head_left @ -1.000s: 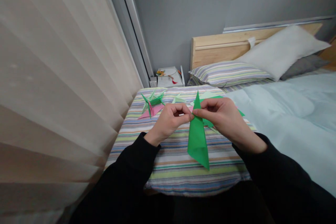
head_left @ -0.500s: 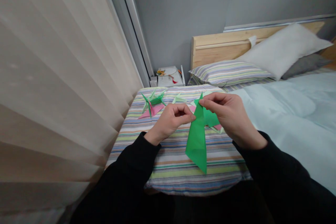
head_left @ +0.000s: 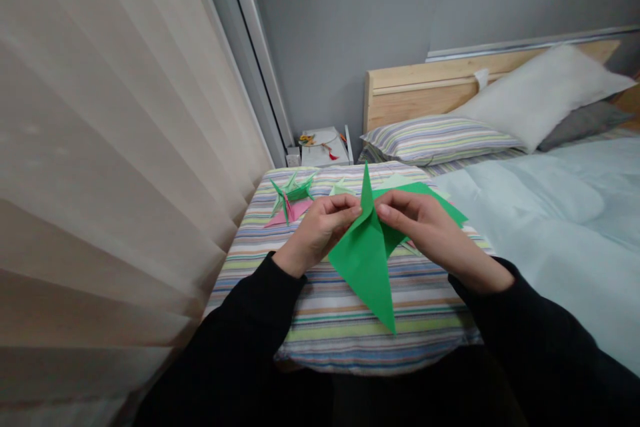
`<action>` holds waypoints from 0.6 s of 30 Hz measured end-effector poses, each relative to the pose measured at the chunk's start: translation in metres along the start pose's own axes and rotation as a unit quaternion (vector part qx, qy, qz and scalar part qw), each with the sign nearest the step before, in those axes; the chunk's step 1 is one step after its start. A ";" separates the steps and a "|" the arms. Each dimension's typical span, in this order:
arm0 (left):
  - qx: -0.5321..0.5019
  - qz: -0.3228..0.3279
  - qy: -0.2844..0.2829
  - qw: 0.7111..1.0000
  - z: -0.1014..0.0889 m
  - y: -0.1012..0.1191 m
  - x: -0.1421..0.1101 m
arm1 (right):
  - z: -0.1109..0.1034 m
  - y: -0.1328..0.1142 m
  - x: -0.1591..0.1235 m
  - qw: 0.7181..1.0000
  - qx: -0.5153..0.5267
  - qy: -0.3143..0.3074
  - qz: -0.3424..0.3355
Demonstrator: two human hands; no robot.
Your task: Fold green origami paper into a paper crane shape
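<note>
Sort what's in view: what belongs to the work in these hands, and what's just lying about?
Part of the work: bright green folded paper sheet, pinched by left hand and right hand; spiky green-and-pink folded paper figure; pale green folded paper piece.
Lying about: white pillow; pale blue duvet; beige sheer curtain.

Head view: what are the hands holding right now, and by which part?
The left hand and right hand both grip a folded green paper, one on each side of its centre fold, just below the top point.

Dim soft light, faint shadow under green paper [head_left: 365, 260]; edges bowed.
</note>
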State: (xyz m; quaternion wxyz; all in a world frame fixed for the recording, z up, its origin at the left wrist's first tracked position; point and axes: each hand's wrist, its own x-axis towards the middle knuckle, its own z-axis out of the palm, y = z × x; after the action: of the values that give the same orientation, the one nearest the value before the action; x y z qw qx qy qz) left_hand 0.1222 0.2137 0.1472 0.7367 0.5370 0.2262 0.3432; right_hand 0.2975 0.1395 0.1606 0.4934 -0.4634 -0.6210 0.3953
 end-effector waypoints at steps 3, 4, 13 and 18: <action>-0.015 -0.029 -0.002 0.999 -0.001 0.001 0.000 | -0.002 0.006 -0.003 0.999 0.041 -0.019 0.020; -0.017 -0.032 -0.006 0.999 -0.001 0.001 0.000 | -0.003 0.008 -0.003 0.998 0.048 -0.017 0.026; 0.006 -0.029 0.006 1.000 -0.004 -0.005 0.003 | -0.004 0.013 -0.005 0.997 0.072 0.003 0.038; -0.033 -0.027 0.014 0.999 -0.007 -0.009 0.006 | -0.003 0.018 -0.005 0.997 0.061 0.044 0.005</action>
State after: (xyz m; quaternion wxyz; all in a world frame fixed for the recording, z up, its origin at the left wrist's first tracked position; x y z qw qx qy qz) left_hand 0.1234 0.2211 0.1364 0.7595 0.5015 0.2394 0.3382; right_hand 0.3045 0.1390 0.1426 0.5458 -0.4525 -0.5711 0.4137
